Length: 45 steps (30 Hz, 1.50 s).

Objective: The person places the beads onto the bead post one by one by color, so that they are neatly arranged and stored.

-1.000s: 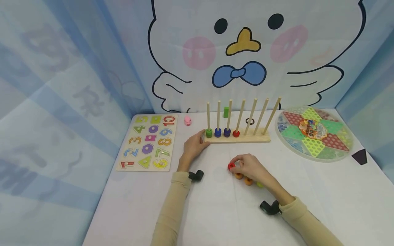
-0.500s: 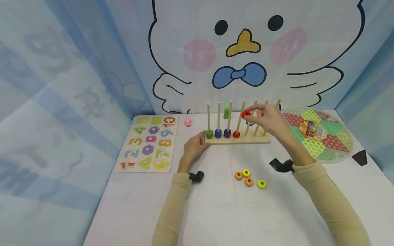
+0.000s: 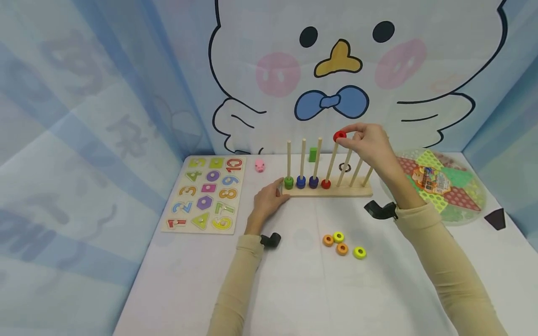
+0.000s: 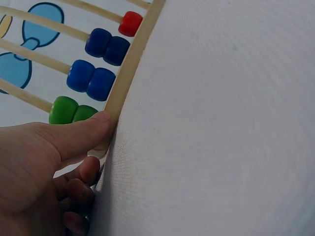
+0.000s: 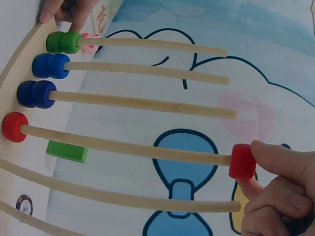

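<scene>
My right hand (image 3: 370, 143) pinches a red bead (image 5: 242, 161) between thumb and finger, at the tip of the fourth peg (image 5: 128, 145). Whether the peg tip has entered the bead's hole I cannot tell. At the foot of that peg sits another red bead (image 3: 326, 184). My left hand (image 3: 269, 200) grips the left end of the wooden peg rack (image 4: 129, 73), thumb on the base and fingers curled at its end. Two green beads (image 5: 63, 43), two blue beads (image 5: 50, 66) and two dark blue beads (image 5: 36, 94) fill the feet of the first three pegs.
Orange beads (image 3: 342, 249) and yellow beads (image 3: 359, 253) lie loose in front of the rack. A number puzzle board (image 3: 239, 196) lies at left, a round game board (image 3: 462, 214) at right. Behind stand a pink pig figure (image 3: 260, 165) and a green block (image 3: 313, 154).
My right hand has picked the red bead off the table and raised it to the top of the fourth peg. My left hand stays on the rack's end.
</scene>
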Each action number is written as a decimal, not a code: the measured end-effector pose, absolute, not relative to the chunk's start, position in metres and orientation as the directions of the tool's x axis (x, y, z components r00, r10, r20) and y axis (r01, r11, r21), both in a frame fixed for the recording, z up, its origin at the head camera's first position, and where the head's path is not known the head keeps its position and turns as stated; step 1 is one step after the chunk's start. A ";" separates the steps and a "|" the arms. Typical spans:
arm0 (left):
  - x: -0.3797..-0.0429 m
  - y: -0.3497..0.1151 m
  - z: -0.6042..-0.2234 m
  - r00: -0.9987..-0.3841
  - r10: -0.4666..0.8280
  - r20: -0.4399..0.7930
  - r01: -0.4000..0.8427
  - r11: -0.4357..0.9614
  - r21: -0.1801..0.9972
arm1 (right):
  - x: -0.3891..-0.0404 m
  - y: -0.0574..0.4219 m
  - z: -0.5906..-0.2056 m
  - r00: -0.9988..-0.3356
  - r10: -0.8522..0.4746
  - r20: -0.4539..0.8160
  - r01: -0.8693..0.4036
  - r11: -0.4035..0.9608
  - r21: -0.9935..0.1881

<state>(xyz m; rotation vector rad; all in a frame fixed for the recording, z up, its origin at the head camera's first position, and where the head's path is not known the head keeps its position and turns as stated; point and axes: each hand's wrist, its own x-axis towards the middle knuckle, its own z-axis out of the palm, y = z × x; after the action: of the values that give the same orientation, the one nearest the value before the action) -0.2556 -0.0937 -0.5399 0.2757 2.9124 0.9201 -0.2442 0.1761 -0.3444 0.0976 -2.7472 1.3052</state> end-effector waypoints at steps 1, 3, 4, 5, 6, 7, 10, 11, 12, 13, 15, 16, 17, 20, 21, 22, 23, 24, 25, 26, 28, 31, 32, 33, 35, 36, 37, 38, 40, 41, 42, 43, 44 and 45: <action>-0.256 -0.093 -0.540 -0.981 0.192 -0.019 0.147 0.804 0.577 | -0.245 0.176 -0.346 -0.993 -0.011 0.121 -0.100 0.640 -0.762; -0.256 -0.093 -0.539 -0.981 0.191 -0.019 0.145 0.805 0.575 | -0.247 0.175 -0.348 -0.992 -0.008 0.127 -0.101 0.659 -0.745; -0.257 -0.093 -0.539 -0.981 0.190 -0.020 0.144 0.805 0.575 | -0.247 0.175 -0.349 -0.991 -0.009 0.134 -0.105 0.669 -0.736; -0.257 -0.093 -0.539 -0.982 0.190 -0.021 0.144 0.806 0.575 | -0.247 0.175 -0.350 -0.990 -0.010 0.141 -0.111 0.676 -0.728; -0.257 -0.092 -0.539 -0.982 0.190 -0.022 0.143 0.805 0.575 | -0.248 0.175 -0.350 -0.988 -0.012 0.151 -0.119 0.682 -0.722; -0.257 -0.092 -0.539 -0.981 0.190 -0.023 0.143 0.805 0.575 | -0.247 0.175 -0.351 -0.986 -0.017 0.166 -0.133 0.683 -0.718; -0.256 -0.092 -0.539 -0.981 0.192 -0.027 0.142 0.804 0.577 | -0.244 0.176 -0.353 -0.977 -0.017 0.214 -0.170 0.667 -0.725; -0.256 -0.092 -0.539 -0.981 0.191 -0.030 0.139 0.806 0.576 | -0.242 0.177 -0.354 -0.973 -0.012 0.229 -0.181 0.653 -0.735; -0.255 -0.091 -0.539 -0.981 0.191 -0.032 0.137 0.805 0.577 | -0.239 0.177 -0.355 -0.969 -0.006 0.247 -0.194 0.636 -0.747; -0.255 -0.091 -0.539 -0.981 0.191 -0.035 0.136 0.805 0.577 | -0.235 0.178 -0.357 -0.966 0.003 0.260 -0.202 0.618 -0.759; -0.254 -0.091 -0.538 -0.981 0.189 -0.037 0.134 0.807 0.575 | -0.225 0.180 -0.365 -0.961 0.021 0.276 -0.213 0.583 -0.784; -0.253 -0.091 -0.538 -0.981 0.188 -0.038 0.132 0.807 0.575 | -0.219 0.181 -0.370 -0.960 0.028 0.277 -0.213 0.569 -0.794; -0.253 -0.091 -0.538 -0.981 0.188 -0.037 0.133 0.806 0.577 | -0.213 0.182 -0.377 -0.961 0.027 0.275 -0.215 0.549 -0.807; -0.252 -0.092 -0.538 -0.980 0.196 -0.031 0.142 0.804 0.577 | -0.192 0.188 -0.403 -0.984 0.015 0.178 -0.148 0.495 -0.856; -0.252 -0.092 -0.538 -0.980 0.195 -0.026 0.144 0.805 0.575 | -0.185 0.190 -0.413 -0.992 0.006 0.123 -0.106 0.475 -0.874; -0.252 -0.092 -0.538 -0.981 0.192 -0.023 0.144 0.806 0.575 | -0.179 0.192 -0.424 -0.999 -0.002 0.054 -0.049 0.457 -0.888; -0.253 -0.093 -0.539 -0.982 0.188 -0.018 0.144 0.807 0.573 | -0.173 0.194 -0.435 -1.000 -0.012 -0.015 0.008 0.439 -0.899; -0.253 -0.093 -0.540 -0.983 0.185 -0.017 0.143 0.809 0.570 | -0.166 0.197 -0.445 -0.996 -0.015 -0.089 0.073 0.431 -0.900; -0.253 -0.093 -0.541 -0.983 0.182 -0.017 0.140 0.813 0.565 | -0.160 0.200 -0.455 -0.988 -0.020 -0.156 0.133 0.423 -0.896; -0.253 -0.093 -0.542 -0.983 0.181 -0.018 0.139 0.815 0.562 | -0.153 0.203 -0.465 -0.977 -0.023 -0.214 0.185 0.413 -0.892; -0.253 -0.093 -0.544 -0.983 0.183 -0.023 0.139 0.817 0.560 | -0.140 0.210 -0.481 -0.952 -0.019 -0.304 0.270 0.407 -0.872; -0.253 -0.092 -0.545 -0.980 0.196 -0.026 0.148 0.813 0.563 | -0.121 0.221 -0.499 -0.928 -0.018 -0.371 0.334 0.397 -0.855; -0.253 -0.091 -0.544 -0.980 0.198 -0.021 0.151 0.811 0.565 | -0.116 0.224 -0.503 -0.923 -0.019 -0.385 0.348 0.390 -0.853; -0.254 -0.091 -0.543 -0.980 0.196 -0.015 0.153 0.810 0.566 | -0.111 0.226 -0.506 -0.918 -0.023 -0.397 0.359 0.383 -0.851; -0.255 -0.091 -0.542 -0.982 0.190 -0.010 0.151 0.811 0.565 | -0.102 0.229 -0.509 -0.910 -0.037 -0.413 0.373 0.366 -0.853; -0.255 -0.091 -0.541 -0.982 0.187 -0.009 0.149 0.814 0.562 | -0.098 0.229 -0.510 -0.905 -0.041 -0.423 0.382 0.358 -0.852; -0.256 -0.091 -0.540 -0.983 0.184 -0.011 0.146 0.816 0.560 | -0.095 0.229 -0.510 -0.900 -0.045 -0.433 0.392 0.349 -0.851; -0.256 -0.091 -0.539 -0.983 0.183 -0.012 0.145 0.817 0.558 | -0.091 0.229 -0.511 -0.900 -0.054 -0.432 0.389 0.344 -0.855; -0.257 -0.091 -0.538 -0.983 0.183 -0.020 0.141 0.818 0.558 | -0.086 0.229 -0.514 -0.901 -0.073 -0.427 0.381 0.334 -0.862; -0.257 -0.091 -0.537 -0.983 0.184 -0.023 0.140 0.816 0.560 | -0.083 0.229 -0.515 -0.901 -0.080 -0.427 0.382 0.325 -0.865; -0.257 -0.091 -0.537 -0.982 0.185 -0.026 0.139 0.816 0.561 | -0.082 0.229 -0.517 -0.898 -0.085 -0.431 0.386 0.317 -0.867; -0.256 -0.090 -0.537 -0.982 0.184 -0.027 0.137 0.816 0.561 | -0.080 0.229 -0.519 -0.900 -0.096 -0.425 0.379 0.312 -0.871; -0.256 -0.090 -0.537 -0.982 0.184 -0.029 0.136 0.816 0.561 | -0.078 0.229 -0.521 -0.901 -0.102 -0.421 0.373 0.311 -0.874; -0.256 -0.090 -0.537 -0.982 0.184 -0.030 0.136 0.817 0.560 | -0.077 0.229 -0.523 -0.900 -0.104 -0.423 0.374 0.316 -0.872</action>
<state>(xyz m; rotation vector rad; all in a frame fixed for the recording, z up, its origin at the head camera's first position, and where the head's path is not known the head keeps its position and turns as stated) -0.2557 -0.0903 -0.5369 0.2567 2.9151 0.8889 -0.0773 0.2287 -0.5226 -0.3125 -2.8518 2.1030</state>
